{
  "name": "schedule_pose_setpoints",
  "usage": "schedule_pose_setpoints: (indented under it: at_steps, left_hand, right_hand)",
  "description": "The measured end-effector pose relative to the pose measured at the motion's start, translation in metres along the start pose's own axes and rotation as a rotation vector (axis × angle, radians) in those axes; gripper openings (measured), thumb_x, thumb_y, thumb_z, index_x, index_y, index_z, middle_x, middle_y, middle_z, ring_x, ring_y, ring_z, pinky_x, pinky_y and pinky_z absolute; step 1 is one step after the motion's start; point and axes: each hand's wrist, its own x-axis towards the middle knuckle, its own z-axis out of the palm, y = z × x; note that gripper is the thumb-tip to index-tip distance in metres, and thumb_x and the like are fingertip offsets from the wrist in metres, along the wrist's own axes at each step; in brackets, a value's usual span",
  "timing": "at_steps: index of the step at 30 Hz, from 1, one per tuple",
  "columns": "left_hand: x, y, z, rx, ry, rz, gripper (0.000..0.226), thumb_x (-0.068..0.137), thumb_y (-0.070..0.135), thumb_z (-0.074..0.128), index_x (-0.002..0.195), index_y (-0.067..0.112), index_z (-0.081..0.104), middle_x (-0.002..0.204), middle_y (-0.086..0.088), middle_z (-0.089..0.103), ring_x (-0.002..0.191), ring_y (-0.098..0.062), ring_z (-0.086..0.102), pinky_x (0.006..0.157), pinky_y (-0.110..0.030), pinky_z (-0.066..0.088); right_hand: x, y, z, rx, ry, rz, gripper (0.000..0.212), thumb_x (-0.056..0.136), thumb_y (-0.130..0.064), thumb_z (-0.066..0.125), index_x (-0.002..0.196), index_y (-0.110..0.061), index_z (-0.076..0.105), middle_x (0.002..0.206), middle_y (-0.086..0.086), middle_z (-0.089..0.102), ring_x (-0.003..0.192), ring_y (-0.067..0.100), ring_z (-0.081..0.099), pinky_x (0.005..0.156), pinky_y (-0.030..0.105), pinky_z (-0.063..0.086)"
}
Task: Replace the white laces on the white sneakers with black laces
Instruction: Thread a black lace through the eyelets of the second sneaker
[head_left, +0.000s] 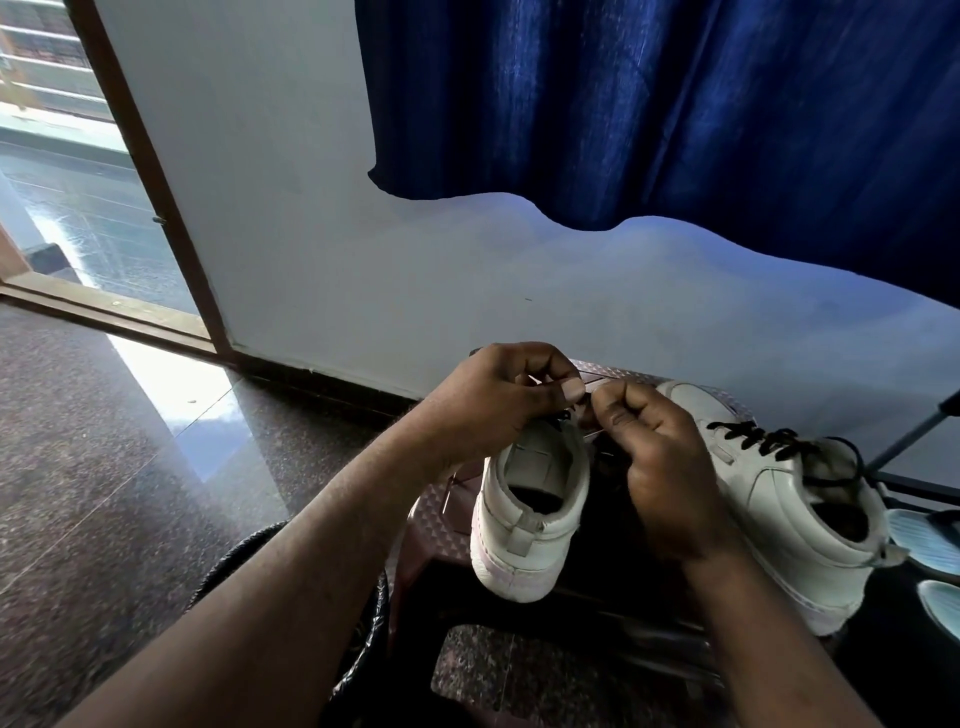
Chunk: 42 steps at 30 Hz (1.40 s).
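**Arms reach in, fingers pinch a lace**

Two bare arms come in from the bottom and meet over the stool (441, 514). The left hand (493, 400) and the right hand (660, 467) both have curled fingers. Each seems to pinch a thin dark lace (563, 417) between thumb and finger, but most of it is hidden. I think they hold it close and tight so the tip can go into a small hole.

One white sneaker (524, 519) stands at the stool's near edge with its heel toward the person, so the front is easy to reach. The other sneaker (779, 499) sits by the stool's right edge, out of the way, with its black lace (769, 439) already in.

Count: two hands, two sneakers, two dark laces, one stool. No white lace shows.
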Motion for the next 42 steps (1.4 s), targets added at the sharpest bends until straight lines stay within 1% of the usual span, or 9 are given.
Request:
schedule_pose_setpoints:
  at_steps: [4,8,14,17,19,23,30,36,42]
  left_hand:
    - [0.001,-0.002,-0.006,0.003,0.036,-0.041,0.015,0.098,0.027,0.07,0.084,0.021,0.07,0.07,0.007,0.059,0.063,-0.012,0.049,0.065,-0.027,0.039]
    - [0.0,-0.005,-0.021,-0.167,0.117,-0.087,0.012,0.093,0.025,0.069,0.082,0.022,0.071,0.088,-0.01,0.047,0.073,-0.033,0.031,0.071,-0.042,0.011]
    - [0.0,-0.019,-0.036,0.033,0.247,-0.292,0.016,0.101,0.017,0.065,0.087,0.01,0.07,0.083,-0.006,0.063,0.072,-0.016,0.049,0.065,-0.027,0.035]
    - [0.0,-0.02,-0.036,0.215,0.26,-0.361,0.019,0.102,0.019,0.064,0.084,0.013,0.069,0.049,0.013,0.054,0.043,-0.002,0.046,0.044,-0.013,0.034]
    - [-0.001,-0.019,-0.033,0.182,0.247,-0.353,0.02,0.102,0.015,0.063,0.083,0.012,0.069,0.05,0.012,0.055,0.037,0.001,0.042,0.04,-0.011,0.033]
    - [-0.002,-0.014,-0.029,0.01,0.217,-0.293,0.014,0.104,0.014,0.062,0.093,0.007,0.068,0.087,-0.007,0.069,0.07,-0.016,0.052,0.063,-0.026,0.038]
    - [-0.003,-0.001,-0.018,-0.189,0.09,-0.043,0.006,0.098,0.015,0.067,0.094,0.011,0.068,0.084,-0.003,0.065,0.085,-0.025,0.043,0.069,-0.029,0.033]
    - [-0.005,0.004,-0.002,0.032,0.005,0.018,0.017,0.085,0.037,0.069,0.087,0.021,0.074,0.085,-0.009,0.069,0.081,-0.018,0.06,0.086,-0.048,0.054]
    - [-0.003,-0.002,-0.016,0.007,0.106,-0.07,0.008,0.082,0.031,0.068,0.077,0.025,0.072,0.08,-0.001,0.064,0.076,-0.018,0.053,0.077,-0.034,0.04]
  right_hand:
    - [0.001,-0.01,-0.003,0.395,0.025,0.134,0.021,0.093,-0.021,0.063,0.072,-0.017,0.067,0.078,0.005,0.063,0.078,0.02,0.058,0.082,0.036,0.045]
    - [0.007,-0.015,-0.016,0.718,0.131,0.149,0.008,0.09,-0.014,0.058,0.083,-0.016,0.061,0.077,0.001,0.06,0.075,0.015,0.058,0.078,0.029,0.044]
    - [0.01,-0.018,-0.027,0.809,0.138,0.144,0.017,0.1,-0.025,0.051,0.084,-0.019,0.056,0.074,-0.003,0.048,0.065,0.012,0.045,0.068,0.028,0.039]
    - [0.009,-0.02,-0.023,0.748,0.136,0.133,0.019,0.102,-0.028,0.051,0.085,-0.02,0.055,0.068,-0.006,0.043,0.058,0.009,0.04,0.061,0.024,0.038]
    - [0.007,-0.016,-0.02,0.646,0.121,0.114,0.015,0.098,-0.028,0.057,0.087,-0.019,0.058,0.069,-0.005,0.047,0.059,0.01,0.041,0.061,0.024,0.037]
    - [0.005,-0.005,-0.014,0.218,0.208,0.008,0.016,0.102,-0.014,0.061,0.087,-0.015,0.065,0.073,-0.003,0.059,0.067,0.01,0.048,0.066,0.025,0.04]
    - [0.002,-0.002,-0.006,-0.182,0.108,-0.059,0.016,0.098,-0.044,0.066,0.108,-0.033,0.073,0.113,-0.008,0.071,0.103,0.008,0.067,0.089,0.033,0.056]
    - [0.0,-0.005,0.003,-0.117,-0.072,-0.058,0.026,0.098,-0.041,0.056,0.094,-0.021,0.072,0.095,0.004,0.072,0.094,0.027,0.068,0.088,0.056,0.054]
    - [0.0,-0.011,-0.003,0.159,-0.06,0.029,0.028,0.099,-0.029,0.058,0.075,-0.018,0.065,0.08,0.002,0.062,0.079,0.015,0.055,0.079,0.035,0.043]
